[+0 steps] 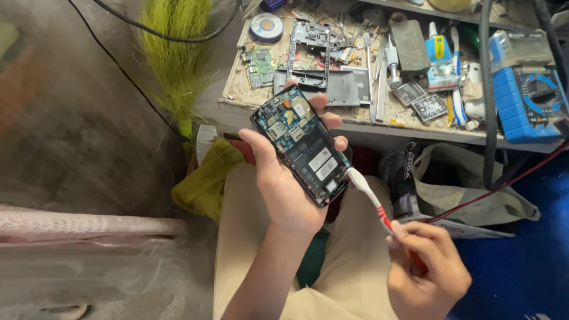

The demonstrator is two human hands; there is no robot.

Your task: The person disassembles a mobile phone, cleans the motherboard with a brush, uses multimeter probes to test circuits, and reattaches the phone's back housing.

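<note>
Spanning the upper right of the view, one table (237, 98) with a worn, speckled particle-board top is seen, crowded with parts. One blue multimeter (524, 98), boxy and hard plastic with a round dial, is set at its right edge. One tuft of green broom bristles (178, 53), thin and fibrous, is noted left of the table, and one crumpled yellow-green cloth (204, 181) below it. One beige fabric bag (474, 195) is slumped under the table edge.

Two hands are counted, both belonging to the seated person, whose lap is covered by beige trousers. One opened phone (302, 145), flat and rectangular, is grasped in the left hand (284, 189): the palm is under it, the thumb along its left edge and the fingertips curled round the right edge. Its back cover is off; a blue circuit board with metal shields and two pale labels is exposed. The phone is held over the lap, just in front of the table edge.

One toothbrush (370, 198), of smooth white and red plastic, is pinched by its handle in the clenched right hand (430, 269); its head touches the phone's lower right edge.

On the table, one dark phone frame (308, 44), one green circuit board (259, 65), two small flat batteries (421, 101) and one round tin (266, 26) are recorded. One red wire (504, 184) crosses the bag.
</note>
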